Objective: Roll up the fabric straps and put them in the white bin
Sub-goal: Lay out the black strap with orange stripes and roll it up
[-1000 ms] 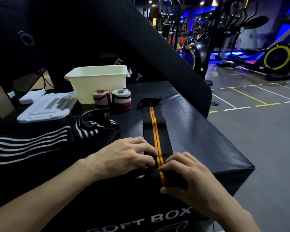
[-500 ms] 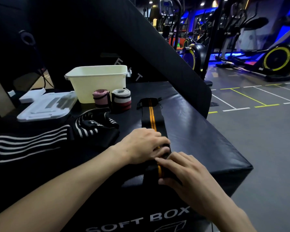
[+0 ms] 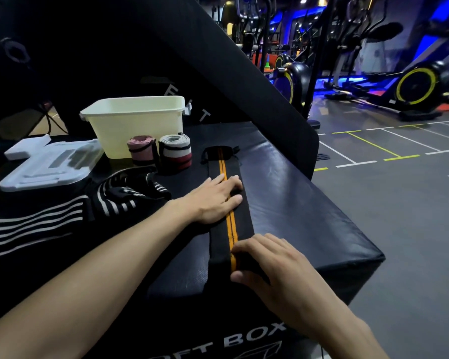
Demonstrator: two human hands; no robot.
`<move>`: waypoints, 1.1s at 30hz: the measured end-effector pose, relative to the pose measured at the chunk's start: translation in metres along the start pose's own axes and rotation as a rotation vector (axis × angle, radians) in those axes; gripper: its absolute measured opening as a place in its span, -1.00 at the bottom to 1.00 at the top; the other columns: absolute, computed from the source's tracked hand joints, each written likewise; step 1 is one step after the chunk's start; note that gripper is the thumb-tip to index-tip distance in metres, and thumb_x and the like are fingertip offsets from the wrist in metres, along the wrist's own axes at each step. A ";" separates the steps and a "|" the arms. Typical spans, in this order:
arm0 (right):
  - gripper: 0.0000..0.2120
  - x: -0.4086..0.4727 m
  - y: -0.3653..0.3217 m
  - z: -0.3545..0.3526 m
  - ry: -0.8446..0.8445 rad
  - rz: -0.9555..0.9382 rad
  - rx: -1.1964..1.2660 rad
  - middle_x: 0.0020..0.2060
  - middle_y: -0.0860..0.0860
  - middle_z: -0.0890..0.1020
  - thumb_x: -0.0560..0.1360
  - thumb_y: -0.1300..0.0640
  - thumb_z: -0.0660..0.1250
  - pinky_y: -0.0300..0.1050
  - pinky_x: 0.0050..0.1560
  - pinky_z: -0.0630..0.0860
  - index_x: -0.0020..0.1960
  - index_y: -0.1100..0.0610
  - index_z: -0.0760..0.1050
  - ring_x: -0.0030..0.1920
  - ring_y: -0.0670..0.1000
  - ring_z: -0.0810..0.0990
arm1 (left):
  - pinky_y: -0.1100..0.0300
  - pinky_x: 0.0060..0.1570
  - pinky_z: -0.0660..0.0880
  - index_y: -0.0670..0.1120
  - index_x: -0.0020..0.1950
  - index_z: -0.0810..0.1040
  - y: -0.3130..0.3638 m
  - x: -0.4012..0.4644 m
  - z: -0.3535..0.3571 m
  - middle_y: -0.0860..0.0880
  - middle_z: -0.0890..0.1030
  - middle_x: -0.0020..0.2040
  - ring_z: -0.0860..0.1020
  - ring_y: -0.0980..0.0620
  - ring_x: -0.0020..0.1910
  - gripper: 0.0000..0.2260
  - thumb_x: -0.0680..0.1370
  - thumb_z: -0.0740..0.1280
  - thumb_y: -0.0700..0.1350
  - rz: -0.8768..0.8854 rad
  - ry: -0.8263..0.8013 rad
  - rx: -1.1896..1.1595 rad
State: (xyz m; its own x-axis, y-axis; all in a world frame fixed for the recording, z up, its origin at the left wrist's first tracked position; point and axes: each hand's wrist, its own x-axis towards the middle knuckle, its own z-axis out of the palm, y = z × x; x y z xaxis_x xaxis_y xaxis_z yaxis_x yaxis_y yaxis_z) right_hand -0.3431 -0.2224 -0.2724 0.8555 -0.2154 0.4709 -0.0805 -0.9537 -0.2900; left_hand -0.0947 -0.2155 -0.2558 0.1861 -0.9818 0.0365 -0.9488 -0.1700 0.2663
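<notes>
Black strap with orange stripe (image 3: 227, 218) lies flat down the frame's centre on the soft box (image 3: 296, 203). Left hand (image 3: 213, 200) presses it with flat fingers; right hand (image 3: 272, 263) pinches its near end. White bin (image 3: 138, 125) sits upper left.

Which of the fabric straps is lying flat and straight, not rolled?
The black strap with the orange stripe, under both hands; the pink roll and grey-red roll stand rolled.
</notes>
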 end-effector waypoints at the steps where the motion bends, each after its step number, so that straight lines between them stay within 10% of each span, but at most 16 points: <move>1: -0.71 0.000 0.000 0.001 0.015 0.002 0.000 -0.06 -0.19 0.56 0.56 -0.24 0.22 -0.18 -0.02 0.38 0.15 -0.09 0.47 -0.08 -0.09 0.48 | -0.16 0.59 0.03 0.13 0.51 0.28 -0.005 0.004 0.001 0.02 0.26 0.61 0.14 -0.02 0.61 -0.65 0.72 0.04 0.11 0.002 -0.018 -0.009; 15: -0.65 0.013 0.009 0.010 0.099 0.003 -0.004 -0.05 -0.11 0.56 0.68 -0.13 0.12 -0.10 -0.09 0.49 0.13 0.04 0.60 -0.11 -0.03 0.50 | -0.08 0.45 0.25 0.36 0.17 0.54 -0.035 0.041 -0.006 0.27 0.48 0.28 0.40 0.02 0.36 -0.66 0.53 0.16 0.44 0.256 0.035 -0.052; 25: -0.65 0.026 0.017 0.008 -0.009 -0.007 0.038 -0.05 -0.22 0.55 0.71 -0.17 0.01 -0.16 -0.02 0.37 0.15 -0.08 0.52 -0.07 -0.12 0.52 | 0.12 0.45 0.29 -0.01 0.08 0.71 -0.032 0.045 -0.001 0.09 0.68 0.22 0.47 0.06 0.36 -0.90 0.61 0.42 -0.07 0.428 0.183 -0.178; 33: -0.72 0.013 0.025 -0.012 -0.031 -0.026 0.046 -0.03 -0.24 0.52 0.70 -0.13 0.07 -0.16 -0.04 0.46 0.15 -0.07 0.53 -0.04 -0.14 0.51 | 0.06 0.25 0.31 0.13 0.10 0.62 -0.025 0.044 -0.001 0.17 0.54 0.13 0.33 0.03 0.20 -0.85 0.63 0.33 0.14 0.309 0.114 -0.060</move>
State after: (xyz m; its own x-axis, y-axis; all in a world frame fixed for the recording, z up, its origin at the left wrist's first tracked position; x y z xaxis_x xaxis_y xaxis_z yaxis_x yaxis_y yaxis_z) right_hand -0.3402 -0.2514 -0.2633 0.8724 -0.1830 0.4533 -0.0348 -0.9482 -0.3159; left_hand -0.0629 -0.2541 -0.2600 -0.0773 -0.9699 0.2309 -0.9486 0.1428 0.2824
